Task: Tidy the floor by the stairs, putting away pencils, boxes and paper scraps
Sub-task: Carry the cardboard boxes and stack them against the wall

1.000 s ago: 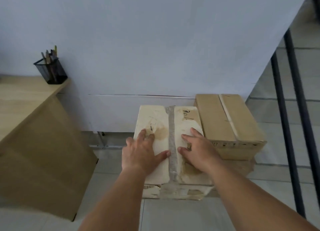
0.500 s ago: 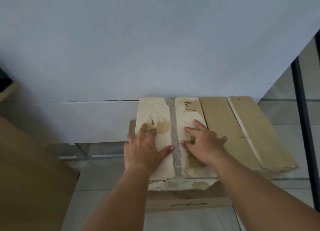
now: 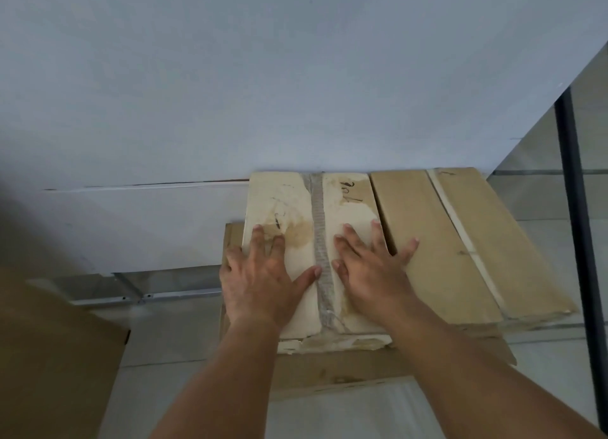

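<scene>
White wall [image 3: 296,76] above tiled floor [image 3: 171,333]. Left hand [image 3: 260,280], fingers flat and spread, presses the pale box [image 3: 289,201] left of its tape seam [image 3: 318,228]. Right hand [image 3: 371,274], likewise flat, presses right of the seam, its little finger touching the adjoining brown box [image 3: 444,241].

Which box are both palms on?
The pale stained box with grey tape down its middle, left of the brown box; left hand and right hand lie flat on top.
</scene>
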